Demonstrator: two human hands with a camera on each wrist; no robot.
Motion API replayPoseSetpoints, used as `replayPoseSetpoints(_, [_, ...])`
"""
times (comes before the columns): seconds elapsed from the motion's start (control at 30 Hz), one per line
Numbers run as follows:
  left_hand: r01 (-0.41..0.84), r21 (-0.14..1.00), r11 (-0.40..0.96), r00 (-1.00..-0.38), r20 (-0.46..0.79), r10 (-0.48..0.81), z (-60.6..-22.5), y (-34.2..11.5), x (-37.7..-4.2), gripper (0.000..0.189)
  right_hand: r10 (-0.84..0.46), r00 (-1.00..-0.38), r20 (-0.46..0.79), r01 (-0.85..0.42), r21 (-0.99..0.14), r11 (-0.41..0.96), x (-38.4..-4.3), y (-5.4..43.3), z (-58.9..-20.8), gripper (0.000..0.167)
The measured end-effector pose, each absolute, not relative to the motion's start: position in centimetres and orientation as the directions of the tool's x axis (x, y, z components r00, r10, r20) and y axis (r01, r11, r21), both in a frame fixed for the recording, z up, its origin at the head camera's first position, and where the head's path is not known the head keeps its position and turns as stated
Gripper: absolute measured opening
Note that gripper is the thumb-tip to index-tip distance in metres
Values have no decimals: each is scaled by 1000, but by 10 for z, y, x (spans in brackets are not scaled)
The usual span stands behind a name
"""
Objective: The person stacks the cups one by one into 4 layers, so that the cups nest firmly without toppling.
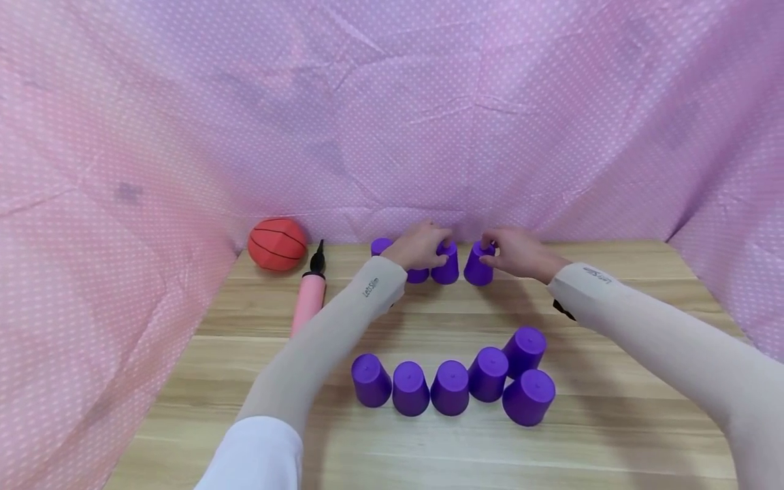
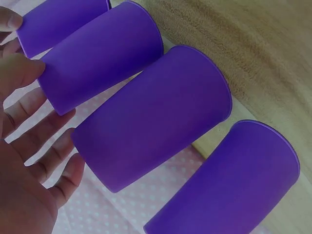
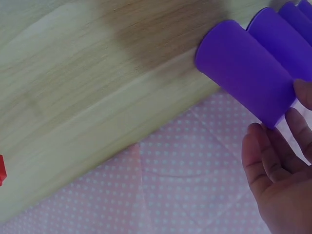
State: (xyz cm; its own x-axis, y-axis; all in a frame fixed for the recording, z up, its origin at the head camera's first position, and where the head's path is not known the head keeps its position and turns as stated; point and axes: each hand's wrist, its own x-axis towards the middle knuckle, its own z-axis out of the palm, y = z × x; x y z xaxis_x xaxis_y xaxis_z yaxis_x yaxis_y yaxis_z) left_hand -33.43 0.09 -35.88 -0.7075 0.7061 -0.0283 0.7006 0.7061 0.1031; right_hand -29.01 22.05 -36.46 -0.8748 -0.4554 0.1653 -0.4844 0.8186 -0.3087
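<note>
Over the link, I had my left hand [image 1: 422,246] pinching the top of the 3rd cup [image 1: 447,273] from the left in a back row of 4, and my right hand [image 1: 520,253] pinching the 4th cup [image 1: 476,272] just beside it. Both cups stood upside down on the counter [image 1: 422,456]; 6 front cups [image 1: 450,391] stood closer in. I judged the step to be lining up that row. The next move seemed to call for a gentle nudge, then a clean release.
</note>
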Motion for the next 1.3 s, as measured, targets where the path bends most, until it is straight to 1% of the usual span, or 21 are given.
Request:
replayPoseSetpoints(0.1, [693,90,715,-716,-20,697,-360,1,-335,25,-453,-874,174,-485,-308,818,-294,216,-367,20])
replayPoseSetpoints(0.2, [704,90,704,-707,0,707,-360,-1,-335,32,-458,-868,192,-496,-302,814,-295,213,-369,21])
replayPoseSetpoints(0.3, [723,138,677,-688,46,724,-355,-10,-331,41,-455,-862,224,-505,-308,806,-288,216,-368,21])
replayPoseSetpoints(0.37, [734,180,655,-675,91,732,-347,-24,-323,42,-461,-849,258,-525,-316,790,-280,217,-364,21])
replayPoseSetpoints(0.47, [753,210,623,-655,156,739,-333,-52,-305,40,-492,-809,322,-582,-311,752,-264,220,-358,20])
replayPoseSetpoints(0.6, [815,202,543,-579,270,770,-324,-91,-277,32,-559,-736,382,-666,-261,699,-236,221,-350,21])
replayPoseSetpoints(0.67, [849,191,493,-529,327,783,-325,-107,-262,27,-591,-701,399,-701,-233,674,-222,220,-347,23])
replayPoseSetpoints(0.77, [870,192,454,-493,366,789,-326,-124,-239,23,-631,-648,426,-748,-201,632,-204,215,-346,25])
replayPoseSetpoints(0.87, [872,201,446,-490,363,793,-328,-133,-217,25,-655,-614,440,-777,-192,600,-189,210,-346,28])
replayPoseSetpoints(1.03, [865,224,449,-501,350,791,-332,-144,-187,28,-673,-600,431,-789,-185,585,-167,201,-346,30])
replayPoseSetpoints(1.13, [859,245,450,-510,340,790,-335,-150,-173,28,-697,-566,440,-815,-175,552,-155,192,-347,31])
replayPoseSetpoints(1.2, [859,258,442,-509,339,791,-338,-154,-164,29,-717,-537,444,-837,-174,518,-149,185,-348,31])
replayPoseSetpoints(1.3, [862,263,433,-503,334,797,-343,-158,-153,29,-749,-508,427,-859,-177,481,-138,172,-350,32])
